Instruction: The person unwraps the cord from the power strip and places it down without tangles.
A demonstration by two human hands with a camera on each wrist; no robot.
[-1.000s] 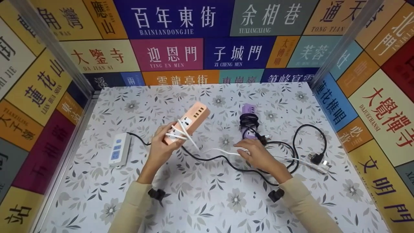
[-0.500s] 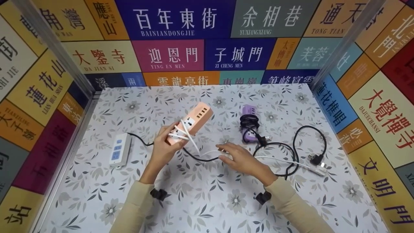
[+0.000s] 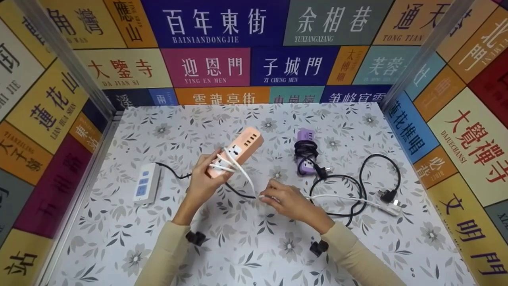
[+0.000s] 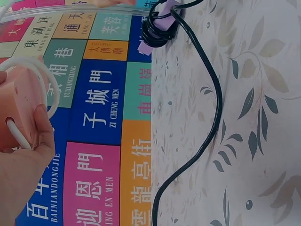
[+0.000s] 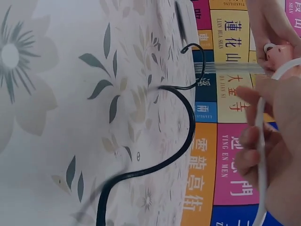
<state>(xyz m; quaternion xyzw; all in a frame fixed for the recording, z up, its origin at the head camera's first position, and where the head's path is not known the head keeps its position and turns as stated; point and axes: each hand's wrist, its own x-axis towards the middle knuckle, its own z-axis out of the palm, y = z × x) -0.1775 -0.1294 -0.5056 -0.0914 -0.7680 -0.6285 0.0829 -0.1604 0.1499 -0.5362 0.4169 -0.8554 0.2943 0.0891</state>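
My left hand [image 3: 203, 180] grips the lower end of a pink power strip [image 3: 245, 145], tilted up above the table. A few turns of its white cord [image 3: 242, 170] cross over the sockets. To the right, my right hand [image 3: 286, 200] pinches that cord between thumb and fingers. Beyond this hand the cord trails to a white plug [image 3: 393, 207] on the table. In the left wrist view the cord enters the end of the pink strip [image 4: 19, 106], with fingers round it. In the right wrist view the white cord [image 5: 261, 165] runs along the right palm.
A white power strip [image 3: 147, 184] lies at the left; its black cord [image 3: 337, 215] crosses the table to a black plug [image 3: 387, 195]. Farther back stands a purple power strip [image 3: 305, 135] wrapped in black cord. Printed panels [image 3: 206, 67] enclose the back and sides.
My right hand has moved left along the white cord, and its fingers have closed to pinch it. The pink power strip in my left hand has shifted slightly right.
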